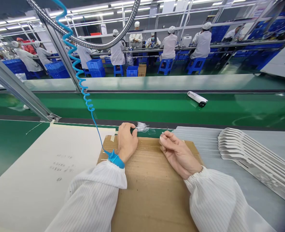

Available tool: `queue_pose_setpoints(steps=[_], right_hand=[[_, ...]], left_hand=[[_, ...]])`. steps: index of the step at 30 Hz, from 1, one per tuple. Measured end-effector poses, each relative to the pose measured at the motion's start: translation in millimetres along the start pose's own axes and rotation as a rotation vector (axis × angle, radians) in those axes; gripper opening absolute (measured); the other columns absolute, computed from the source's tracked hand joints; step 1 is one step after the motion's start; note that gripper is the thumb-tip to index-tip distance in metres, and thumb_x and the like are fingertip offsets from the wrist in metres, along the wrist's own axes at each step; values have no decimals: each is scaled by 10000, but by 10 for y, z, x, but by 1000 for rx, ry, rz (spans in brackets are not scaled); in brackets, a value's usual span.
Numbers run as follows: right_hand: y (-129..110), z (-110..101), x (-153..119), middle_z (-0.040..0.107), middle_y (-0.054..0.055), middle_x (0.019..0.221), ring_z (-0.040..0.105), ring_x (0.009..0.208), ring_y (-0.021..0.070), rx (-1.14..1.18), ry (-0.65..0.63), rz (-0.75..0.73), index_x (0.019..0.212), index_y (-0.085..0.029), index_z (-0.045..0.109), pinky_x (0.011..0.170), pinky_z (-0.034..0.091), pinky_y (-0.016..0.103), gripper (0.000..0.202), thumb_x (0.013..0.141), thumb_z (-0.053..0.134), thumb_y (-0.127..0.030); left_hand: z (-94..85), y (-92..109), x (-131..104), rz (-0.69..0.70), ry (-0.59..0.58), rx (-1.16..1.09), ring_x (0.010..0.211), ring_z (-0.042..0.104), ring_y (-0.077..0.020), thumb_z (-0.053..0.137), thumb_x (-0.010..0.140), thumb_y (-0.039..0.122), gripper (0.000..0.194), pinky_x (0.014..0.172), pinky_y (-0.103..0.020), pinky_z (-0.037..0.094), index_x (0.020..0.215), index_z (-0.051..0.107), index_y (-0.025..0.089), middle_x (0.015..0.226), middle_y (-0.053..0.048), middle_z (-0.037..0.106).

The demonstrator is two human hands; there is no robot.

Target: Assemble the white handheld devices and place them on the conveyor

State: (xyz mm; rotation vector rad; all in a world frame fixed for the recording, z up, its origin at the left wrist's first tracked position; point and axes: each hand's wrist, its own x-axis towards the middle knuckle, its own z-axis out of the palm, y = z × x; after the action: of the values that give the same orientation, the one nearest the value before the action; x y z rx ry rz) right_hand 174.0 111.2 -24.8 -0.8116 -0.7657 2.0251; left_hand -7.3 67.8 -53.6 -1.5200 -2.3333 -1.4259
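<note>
Two bare hands are over one cardboard sheet (152,190). At eleven o'clock, the left hand (127,143) has curled fingers beside one clump of clear strips (142,126) at twelve (whether they grip it, I cannot tell). At one, the right hand (178,154) has thumb and forefinger together. One stack of white panels (255,164) lies at two; one white device (197,98), farther off at one.
</note>
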Motion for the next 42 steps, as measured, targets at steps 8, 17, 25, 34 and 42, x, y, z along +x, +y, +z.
queue_pose_setpoints(steps=[8,17,25,34,42], right_hand=[[19,-15,4,614,-32,811,585,762,68,22,7,-21,834,-202,724,720,572,151,395,532,975,-160],[-23,41,-15,549,-48,726,447,571,24,32,45,8,797,-180,681,394,399,72,421,513,989,-214],[-94,49,-42,407,-98,603,132,398,-7,-10,12,50,673,-171,577,237,194,77,427,618,933,-402],[-121,36,-35,431,-94,622,121,381,9,117,6,50,748,-194,605,220,180,104,333,680,888,-355],[-91,48,-21,508,-58,722,351,475,22,178,-9,50,826,-182,648,319,322,111,247,715,861,-242]], left_hand=[[-11,19,3,-4,-4,3,972,588,-235,614,836,55,132,894,-401,476,894,608,173,978,-77,655],[-29,28,4,-21,-22,-6,983,589,-238,610,847,70,117,902,-404,477,893,609,177,985,-79,654],[-32,28,8,-26,-32,-14,989,590,-235,607,847,73,118,910,-409,479,892,607,182,986,-73,652],[-21,10,0,0,-11,-19,986,595,-229,601,842,70,126,906,-410,485,882,598,190,965,-61,642],[-28,27,2,-19,-16,-16,999,590,-233,603,850,71,124,910,-409,483,913,603,178,1002,-77,646]])
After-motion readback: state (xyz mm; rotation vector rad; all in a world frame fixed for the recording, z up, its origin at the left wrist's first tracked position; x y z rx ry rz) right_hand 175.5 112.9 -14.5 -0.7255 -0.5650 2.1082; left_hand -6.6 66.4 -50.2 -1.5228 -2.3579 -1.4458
